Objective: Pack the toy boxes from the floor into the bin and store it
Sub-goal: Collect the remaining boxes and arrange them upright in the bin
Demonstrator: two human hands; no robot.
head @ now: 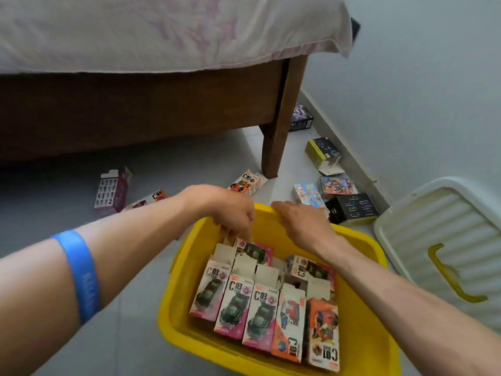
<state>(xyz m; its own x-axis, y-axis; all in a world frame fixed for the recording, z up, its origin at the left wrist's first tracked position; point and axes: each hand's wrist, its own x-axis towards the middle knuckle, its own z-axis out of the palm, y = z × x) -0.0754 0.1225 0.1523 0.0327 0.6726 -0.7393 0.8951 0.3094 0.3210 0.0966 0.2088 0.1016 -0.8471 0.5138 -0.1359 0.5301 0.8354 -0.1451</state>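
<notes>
A yellow bin (360, 332) sits on the floor in front of me, holding several toy boxes in rows. My left hand (230, 210) reaches into its far end, fingers pinched on a pink car box (257, 252) at the back of the bin. My right hand (303, 223) rests on the bin's far rim, fingers curled over the edge. More toy boxes lie on the floor: an orange one (245, 183) by the bed leg, a purple one (112, 191) at the left, a black one (352, 208) and colourful ones (337, 185) at the right.
A wooden bed (135, 112) with a pale sheet fills the top; its leg (276, 147) stands just beyond the bin. The bin's white lid (444, 234) with a yellow handle leans against the wall at the right. Another box (324, 150) lies along the skirting.
</notes>
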